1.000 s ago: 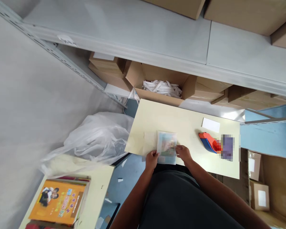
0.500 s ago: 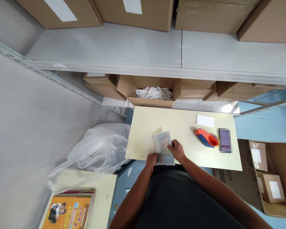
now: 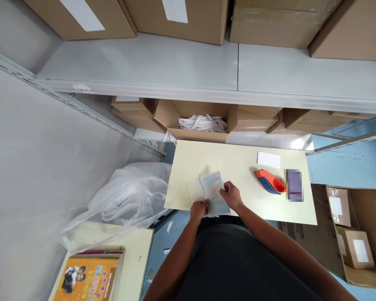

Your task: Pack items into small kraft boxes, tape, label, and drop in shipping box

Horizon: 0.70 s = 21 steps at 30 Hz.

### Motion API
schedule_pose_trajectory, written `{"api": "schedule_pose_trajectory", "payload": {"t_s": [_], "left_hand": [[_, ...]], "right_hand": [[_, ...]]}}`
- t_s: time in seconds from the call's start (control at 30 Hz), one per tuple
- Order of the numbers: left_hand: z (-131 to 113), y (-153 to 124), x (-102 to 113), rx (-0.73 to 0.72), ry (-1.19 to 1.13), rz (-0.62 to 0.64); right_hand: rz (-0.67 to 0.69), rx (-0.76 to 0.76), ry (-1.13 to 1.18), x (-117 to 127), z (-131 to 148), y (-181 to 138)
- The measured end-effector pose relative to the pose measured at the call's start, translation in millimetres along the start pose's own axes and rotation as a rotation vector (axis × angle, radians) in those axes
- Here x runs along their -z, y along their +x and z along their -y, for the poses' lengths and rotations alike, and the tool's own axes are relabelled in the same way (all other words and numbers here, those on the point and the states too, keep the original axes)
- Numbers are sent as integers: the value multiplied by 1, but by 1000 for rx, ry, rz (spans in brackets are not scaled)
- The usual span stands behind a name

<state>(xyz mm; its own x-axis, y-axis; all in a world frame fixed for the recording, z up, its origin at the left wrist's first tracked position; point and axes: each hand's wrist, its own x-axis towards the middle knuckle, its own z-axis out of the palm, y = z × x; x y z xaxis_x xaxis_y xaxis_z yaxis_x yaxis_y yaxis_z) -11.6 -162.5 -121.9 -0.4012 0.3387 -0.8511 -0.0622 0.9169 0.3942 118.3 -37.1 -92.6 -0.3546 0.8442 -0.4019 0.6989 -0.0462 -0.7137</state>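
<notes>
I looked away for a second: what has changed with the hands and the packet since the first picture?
The packet's far end has swung to the left, and its picture looks paler. The right hand has moved in from the packet's right edge, and its fingers are now over the picture. The left hand stays at the near left side; the red-and-blue tool and white card stayed put.

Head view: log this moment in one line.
left hand: holds packet, left side; right hand: holds packet, right side; tape dispenser: on table, right of packet
</notes>
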Motion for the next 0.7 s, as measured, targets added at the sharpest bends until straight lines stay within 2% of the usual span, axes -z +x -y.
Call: {"api": "schedule_pose_trajectory", "payload": {"t_s": [0.13,0.27,0.33,0.43,0.57,0.63,0.7], "left_hand": [[-6,-3,6,-84,246,-90],[-7,-7,14,-178,349,-160],[-4,-10,17,-278,264,-160],[6,-17,21,-391,-76,-106],[22,-28,28,-397,-401,27],[28,-32,34,-384,-447,61],[33,-32,40,-368,-445,34]], "right_hand": [[24,37,3,-1,7,-4],[41,70,-25,-2,17,-9],[52,91,-49,-5,23,-12],[95,122,-73,-14,34,-19],[209,171,-56,-35,49,-31],[296,229,0,-46,53,-37],[417,324,68,-56,50,-42]]}}
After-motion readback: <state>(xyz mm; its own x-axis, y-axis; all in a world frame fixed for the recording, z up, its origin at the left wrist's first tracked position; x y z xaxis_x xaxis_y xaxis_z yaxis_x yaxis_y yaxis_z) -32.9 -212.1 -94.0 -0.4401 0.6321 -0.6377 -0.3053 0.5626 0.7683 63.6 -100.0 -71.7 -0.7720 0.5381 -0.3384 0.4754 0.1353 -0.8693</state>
